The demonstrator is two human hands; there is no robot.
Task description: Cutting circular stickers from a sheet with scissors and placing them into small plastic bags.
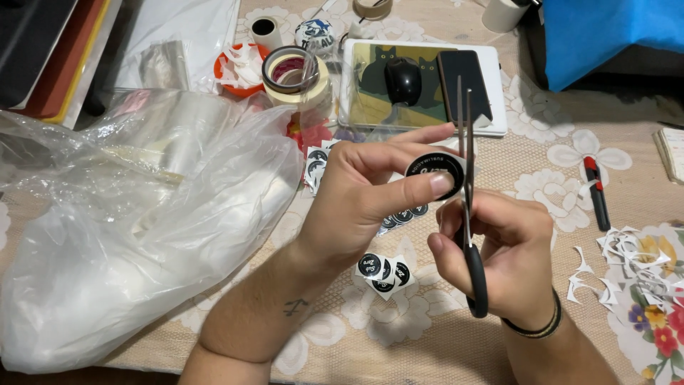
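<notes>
My left hand point(363, 196) pinches a round black sticker with a white rim point(433, 170) between thumb and fingers, held above the table. My right hand point(502, 257) grips black-handled scissors point(467, 192), blades pointing up and nearly shut against the sticker's right edge. Below the hands lie small cut round black stickers point(385, 269), and more of them point(313, 162) sit behind my left hand.
A large crumpled clear plastic bag point(135, 214) fills the left. Tape rolls point(293, 71), an orange bowl of scraps point(239, 70), a mouse point(402, 80) and phone point(464, 84) on a pad lie at the back. White paper trimmings point(627, 264) and a red-black cutter point(597, 192) lie right.
</notes>
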